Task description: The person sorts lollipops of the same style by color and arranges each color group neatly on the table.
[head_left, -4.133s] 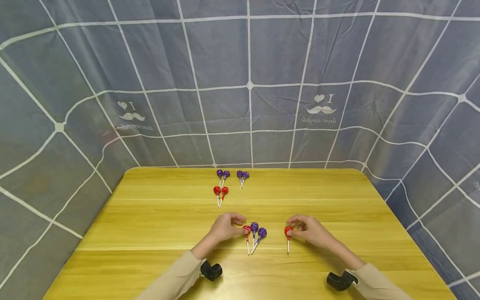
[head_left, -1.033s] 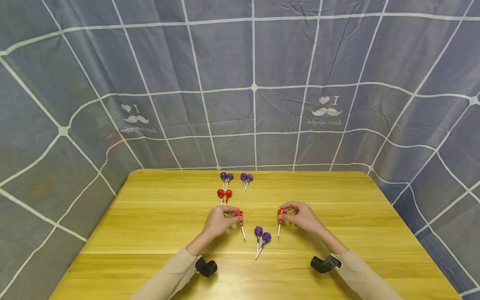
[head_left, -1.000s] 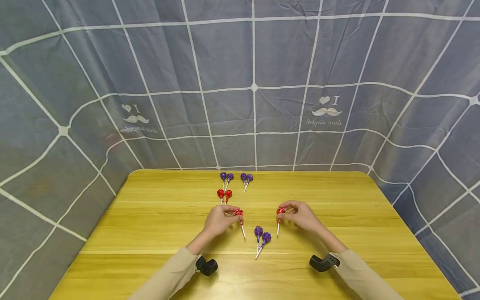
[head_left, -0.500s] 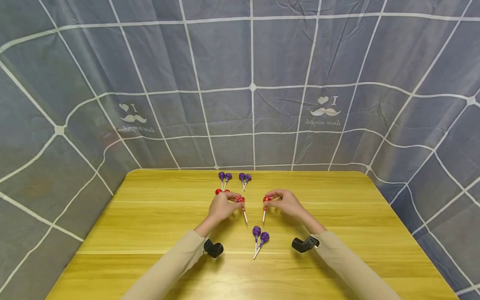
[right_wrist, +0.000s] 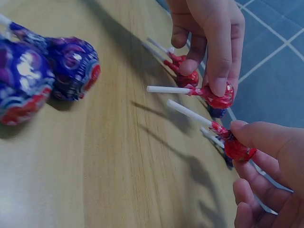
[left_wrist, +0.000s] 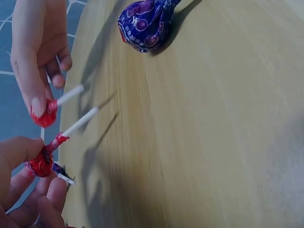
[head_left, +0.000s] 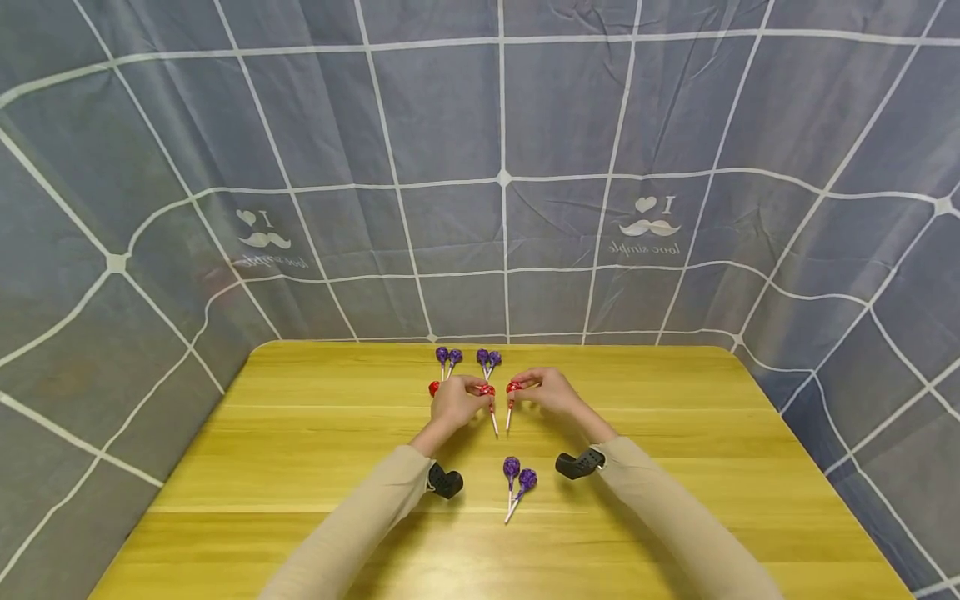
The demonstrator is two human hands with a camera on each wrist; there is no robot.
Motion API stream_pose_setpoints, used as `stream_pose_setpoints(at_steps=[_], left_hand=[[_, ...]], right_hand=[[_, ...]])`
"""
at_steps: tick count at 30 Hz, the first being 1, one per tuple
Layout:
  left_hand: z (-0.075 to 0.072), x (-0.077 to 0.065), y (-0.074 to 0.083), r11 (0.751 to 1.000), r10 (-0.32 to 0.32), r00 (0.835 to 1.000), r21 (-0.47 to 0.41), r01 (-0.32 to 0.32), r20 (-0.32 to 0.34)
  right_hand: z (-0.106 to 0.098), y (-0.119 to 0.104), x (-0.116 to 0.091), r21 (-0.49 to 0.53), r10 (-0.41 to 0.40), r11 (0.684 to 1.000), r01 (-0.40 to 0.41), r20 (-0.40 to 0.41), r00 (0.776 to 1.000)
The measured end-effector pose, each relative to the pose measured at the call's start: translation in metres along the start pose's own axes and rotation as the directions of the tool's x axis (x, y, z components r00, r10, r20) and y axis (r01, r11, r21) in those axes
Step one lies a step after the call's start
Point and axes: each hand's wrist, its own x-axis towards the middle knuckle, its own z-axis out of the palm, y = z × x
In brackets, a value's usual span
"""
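Observation:
My left hand [head_left: 456, 402] pinches a red-wrapped lollipop [left_wrist: 40, 164] by its candy head, its white stick slanting toward me. Close beside it on the right, my right hand [head_left: 551, 390] pinches a second red lollipop [right_wrist: 239, 148] the same way. In the head view the two heads are a small gap apart, and the wrist views show their shadows on the wood below. Just beyond them lies a pair of purple lollipops [head_left: 489, 358] with sticks crossed. Two more red lollipops [right_wrist: 186, 71] lie left of my left hand, which mostly covers them in the head view.
Another purple pair [head_left: 448, 356] lies near the table's far edge, left of the first. Nearer me, two purple lollipops [head_left: 520, 475] lie with sticks crossing on the wooden table [head_left: 300, 483]. A grey curtain [head_left: 450, 225] with white lines stands behind the table.
Both hands have lifted the red lollipops from beside the near purple pair and carried them away from me, toward the far purple pair. The two red heads have come closer together.

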Motion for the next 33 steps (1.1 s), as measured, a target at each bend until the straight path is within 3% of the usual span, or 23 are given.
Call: stream_pose_setpoints(at_steps=[7,11,16,23,33], left_hand=[[0.005,0.003,-0.002,1.000,-0.020,1.000,0.012,0.020,-0.014],[0.008,0.006,-0.005,0.999,-0.025,0.999,0.034,0.027,-0.034],[0.012,0.008,-0.009,0.997,-0.001,0.998,0.075,0.005,-0.059],[0.015,0.009,-0.012,0.994,0.054,0.996,0.096,-0.046,-0.077],[0.019,0.012,-0.016,0.992,0.069,0.994,0.112,-0.059,-0.089]], right_hand=[[0.004,0.003,0.010,0.011,0.009,1.000,-0.010,0.028,1.000],[0.006,0.006,0.015,0.025,-0.040,0.999,0.039,0.046,0.998],[0.011,0.003,0.016,0.002,0.013,1.000,-0.013,0.033,0.999],[0.016,0.003,0.018,-0.024,0.009,1.000,-0.009,0.009,1.000],[0.021,0.010,0.021,-0.110,0.016,0.994,-0.018,-0.021,1.000]])
